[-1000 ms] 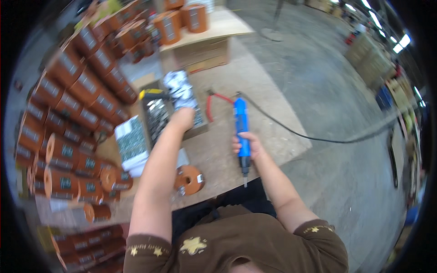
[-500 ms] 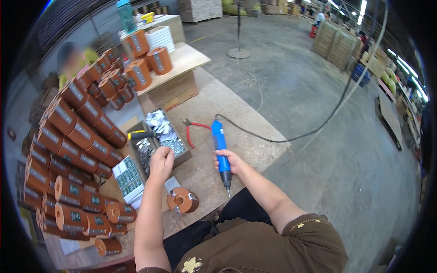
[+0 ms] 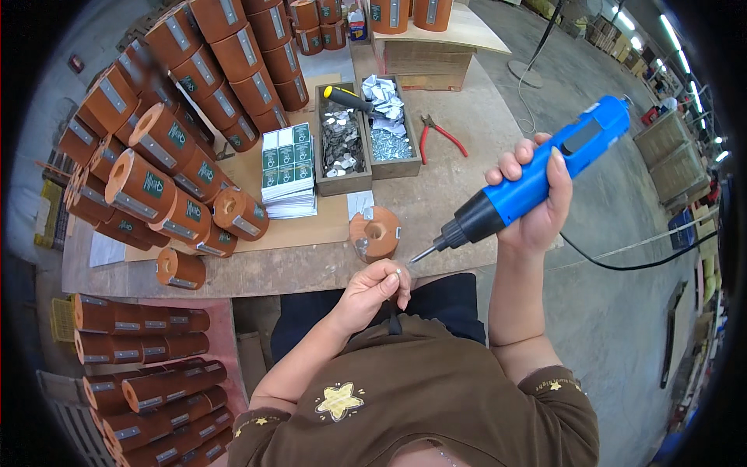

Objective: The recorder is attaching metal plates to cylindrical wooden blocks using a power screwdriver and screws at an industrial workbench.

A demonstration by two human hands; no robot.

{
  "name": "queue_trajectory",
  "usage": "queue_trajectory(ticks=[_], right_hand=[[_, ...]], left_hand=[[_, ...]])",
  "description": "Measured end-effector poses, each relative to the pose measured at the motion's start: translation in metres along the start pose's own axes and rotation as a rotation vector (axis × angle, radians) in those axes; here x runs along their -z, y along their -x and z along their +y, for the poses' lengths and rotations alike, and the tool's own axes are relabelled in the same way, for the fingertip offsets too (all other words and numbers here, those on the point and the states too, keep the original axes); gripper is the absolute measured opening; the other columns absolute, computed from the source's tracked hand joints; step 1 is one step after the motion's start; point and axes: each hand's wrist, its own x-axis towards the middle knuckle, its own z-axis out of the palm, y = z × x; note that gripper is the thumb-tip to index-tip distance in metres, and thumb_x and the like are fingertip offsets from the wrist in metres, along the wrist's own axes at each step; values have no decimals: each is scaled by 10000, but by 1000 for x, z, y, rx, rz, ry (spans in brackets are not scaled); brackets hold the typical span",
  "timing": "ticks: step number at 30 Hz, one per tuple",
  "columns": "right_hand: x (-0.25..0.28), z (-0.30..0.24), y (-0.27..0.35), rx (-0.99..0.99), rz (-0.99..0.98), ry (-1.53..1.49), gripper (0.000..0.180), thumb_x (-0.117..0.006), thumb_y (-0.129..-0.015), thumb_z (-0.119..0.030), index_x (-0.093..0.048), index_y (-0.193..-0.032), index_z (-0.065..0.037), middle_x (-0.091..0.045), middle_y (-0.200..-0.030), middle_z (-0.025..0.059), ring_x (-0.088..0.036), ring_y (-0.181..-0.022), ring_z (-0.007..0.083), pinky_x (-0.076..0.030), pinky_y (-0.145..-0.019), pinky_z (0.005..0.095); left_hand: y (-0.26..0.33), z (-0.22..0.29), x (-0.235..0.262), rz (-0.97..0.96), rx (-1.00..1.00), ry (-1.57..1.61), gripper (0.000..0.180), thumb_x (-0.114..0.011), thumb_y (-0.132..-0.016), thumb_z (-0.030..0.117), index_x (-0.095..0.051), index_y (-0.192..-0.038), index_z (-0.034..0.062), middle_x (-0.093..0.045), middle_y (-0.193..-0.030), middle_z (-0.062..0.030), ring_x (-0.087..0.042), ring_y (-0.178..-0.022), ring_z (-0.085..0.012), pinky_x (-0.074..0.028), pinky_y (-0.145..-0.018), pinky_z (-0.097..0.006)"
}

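My right hand (image 3: 537,187) grips a blue electric screwdriver (image 3: 537,167), raised and tilted, its bit (image 3: 424,254) pointing down to the left. Just left of the bit's tip, my left hand (image 3: 372,294) pinches a small shiny piece that looks like a screw (image 3: 398,272). Bit and screw appear slightly apart. Beyond my left hand, an orange-brown wooden cylinder (image 3: 361,229) with a centre hole stands at the table's front edge. Clear plastic and a metal bit show on its side. Neither hand touches it.
Two joined wooden boxes (image 3: 342,185) hold metal pieces; a yellow-black screwdriver (image 3: 348,98) lies across them. Red-handled cutters (image 3: 442,134) lie to the right. Stacked printed cards (image 3: 289,198) and many cylinders (image 3: 167,148) fill the left. A black cord (image 3: 615,267) trails right.
My right hand has raised the electric screwdriver and tipped its bit leftward. My left hand has come from the metal-piece boxes back toward my body, now pinching the screw. The view has shifted left.
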Motion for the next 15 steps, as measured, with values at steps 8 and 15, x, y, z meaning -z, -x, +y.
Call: queue_trajectory(ticks=[8, 15], right_hand=[[-12, -3, 32, 67, -85, 43, 300, -439, -889, -236, -419, -1112, -37, -465, -830, 68, -489, -685, 144, -457, -611, 327], [-13, -4, 37, 78, -88, 48, 296, -439, -887, -231, -412, -1114, -43, -467, -822, 69, -495, -680, 145, -464, -611, 330]], left_hand=[[7, 1, -5, -69, -77, 90, 199, -447, -916, 224, -512, -855, 46, -518, -806, -57, -503, -690, -136, -427, -644, -269], [11, 4, -8, -141, -80, 64, 192, -440, -916, 190, -511, -844, 27, -513, -787, -67, -499, -681, -146, -435, -644, -285]])
